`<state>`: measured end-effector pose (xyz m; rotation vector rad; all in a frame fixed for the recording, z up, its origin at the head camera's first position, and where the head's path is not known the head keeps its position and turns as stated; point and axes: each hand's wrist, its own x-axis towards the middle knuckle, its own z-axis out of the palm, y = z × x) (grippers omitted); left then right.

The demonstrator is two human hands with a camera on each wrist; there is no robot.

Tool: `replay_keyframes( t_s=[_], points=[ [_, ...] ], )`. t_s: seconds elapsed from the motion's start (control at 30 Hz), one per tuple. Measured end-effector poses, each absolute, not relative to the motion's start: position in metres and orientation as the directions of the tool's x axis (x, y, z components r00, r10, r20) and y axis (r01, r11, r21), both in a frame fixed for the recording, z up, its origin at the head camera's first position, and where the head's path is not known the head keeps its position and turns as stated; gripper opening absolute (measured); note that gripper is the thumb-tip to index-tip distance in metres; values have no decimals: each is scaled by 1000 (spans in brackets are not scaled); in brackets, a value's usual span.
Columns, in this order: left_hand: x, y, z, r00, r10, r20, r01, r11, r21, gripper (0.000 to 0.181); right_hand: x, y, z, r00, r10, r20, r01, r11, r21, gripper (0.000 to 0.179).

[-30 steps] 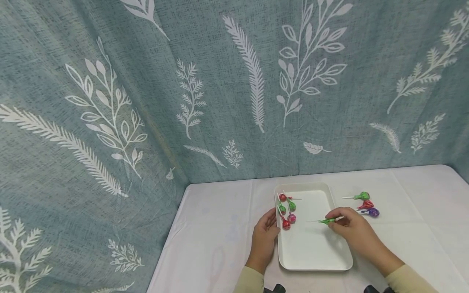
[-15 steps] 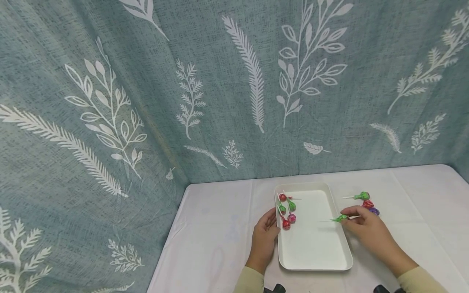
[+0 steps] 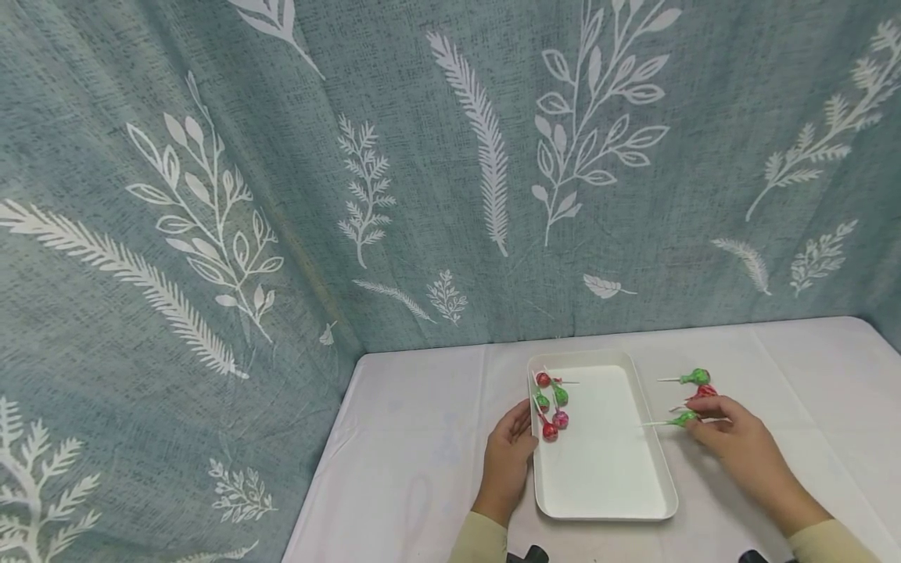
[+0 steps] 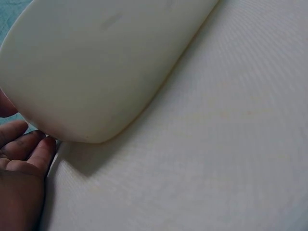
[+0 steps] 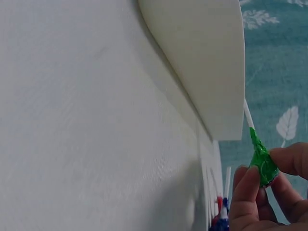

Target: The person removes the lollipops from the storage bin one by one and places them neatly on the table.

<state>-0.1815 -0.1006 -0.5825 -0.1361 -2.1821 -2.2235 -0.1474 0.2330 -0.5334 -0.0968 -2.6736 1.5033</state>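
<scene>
A green-wrapped lollipop (image 3: 684, 420) is pinched by its head between the thumb and fingers of my right hand (image 3: 742, 442). Its white stick points left, over the right rim of the white tray (image 3: 605, 477); the right wrist view shows the wrapped lollipop (image 5: 262, 166) up close. My left hand (image 3: 507, 457) holds the tray's left side, fingertips against its wall in the left wrist view. Inside the tray, along its left side, lie several lollipops in red, green and pink wrappers, including a red lollipop (image 3: 550, 432) and a pink one (image 3: 560, 420).
Right of the tray, a green lollipop (image 3: 700, 377) and a red lollipop (image 3: 706, 390) lie on the white-covered table (image 3: 422, 438). A blue-purple lollipop (image 5: 222, 224) shows low in the right wrist view. A teal leaf-patterned curtain (image 3: 450, 195) hangs behind.
My right hand has moved right with the green lollipop, from over the tray to beyond its right rim, now covering the purple lollipop in the head view. The left hand and tray stay put.
</scene>
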Motion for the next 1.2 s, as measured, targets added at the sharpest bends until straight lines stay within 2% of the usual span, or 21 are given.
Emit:
replay_keyframes(
  t_s=[0.6, 0.93, 1.2],
  points=[
    [-182, -100, -586, -997, 33, 76, 75, -19, 997, 58, -146, 263, -549, -984, 179, -25, 122, 561, -819, 47],
    [-181, -100, -586, -996, 38, 87, 86, -16, 996, 58, -146, 267, -551, -975, 223, -17, 141, 554, -820, 43],
    [-181, -101, -586, -996, 34, 82, 82, 8, 997, 57, -147, 267, -551, -965, 252, -79, 206, 534, -820, 45]
  ],
)
